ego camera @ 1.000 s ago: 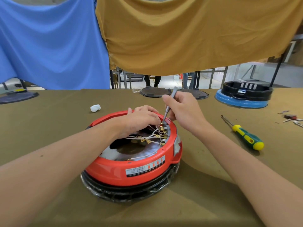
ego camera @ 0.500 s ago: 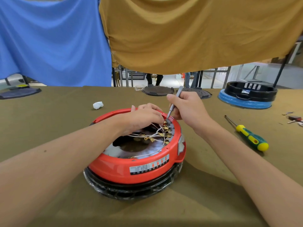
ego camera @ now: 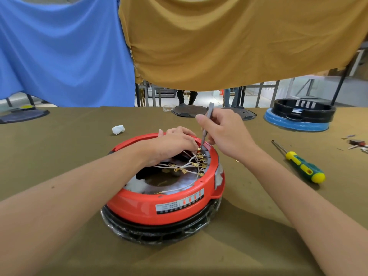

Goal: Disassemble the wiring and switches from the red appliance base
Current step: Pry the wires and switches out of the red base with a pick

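Head view: left hand [ego camera: 175,143] pinches thin, limp wires [ego camera: 187,166] on rigid red appliance base [ego camera: 159,204], right hand [ego camera: 225,134] grips slim grey tool [ego camera: 206,124]; brass terminals [ego camera: 201,162] look fragile, so grip there.

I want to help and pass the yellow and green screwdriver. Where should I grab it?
Grab the screwdriver by its fat green and yellow handle, coming from above. It lies flat on the table with nothing beside it, and its thin metal shaft points away towards the far edge.

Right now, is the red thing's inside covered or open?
Open. The red appliance base has no cover on top: white wires and brass connectors show inside.
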Tool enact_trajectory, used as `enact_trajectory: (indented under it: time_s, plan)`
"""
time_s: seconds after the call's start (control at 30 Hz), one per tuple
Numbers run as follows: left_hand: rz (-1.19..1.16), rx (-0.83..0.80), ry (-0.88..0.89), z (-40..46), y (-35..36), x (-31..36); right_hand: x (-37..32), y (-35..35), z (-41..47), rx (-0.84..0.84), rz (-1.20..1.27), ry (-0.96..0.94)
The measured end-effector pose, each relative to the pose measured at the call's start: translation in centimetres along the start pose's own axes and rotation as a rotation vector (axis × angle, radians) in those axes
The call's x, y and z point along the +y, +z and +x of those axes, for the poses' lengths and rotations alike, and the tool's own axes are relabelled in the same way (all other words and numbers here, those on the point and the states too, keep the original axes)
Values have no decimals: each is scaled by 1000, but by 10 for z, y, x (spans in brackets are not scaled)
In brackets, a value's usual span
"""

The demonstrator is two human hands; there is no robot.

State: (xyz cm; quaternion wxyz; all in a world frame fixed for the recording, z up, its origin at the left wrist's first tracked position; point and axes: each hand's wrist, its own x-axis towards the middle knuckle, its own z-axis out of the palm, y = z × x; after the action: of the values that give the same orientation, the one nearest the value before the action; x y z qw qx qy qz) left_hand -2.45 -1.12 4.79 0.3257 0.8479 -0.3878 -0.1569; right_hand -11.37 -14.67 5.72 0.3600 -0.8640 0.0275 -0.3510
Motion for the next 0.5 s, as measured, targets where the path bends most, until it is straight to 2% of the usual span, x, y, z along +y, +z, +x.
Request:
enact_trajectory:
  time_s: [0.1, 0.2, 0.37, 0.5]
  plan:
    - [3, 10, -3, 0, 0, -1, -2, 1, -1, -44, -129, -132]
    - [8, 16, -5, 0, 0, -1, -1, 2, 0, -54, -131, -136]
    - [4, 5, 15, 1, 0, -2, 5, 3, 2, -42, 154, 158]
    - [8, 15, 20, 1, 1, -3, 12, 4, 3, -24, 262, 283]
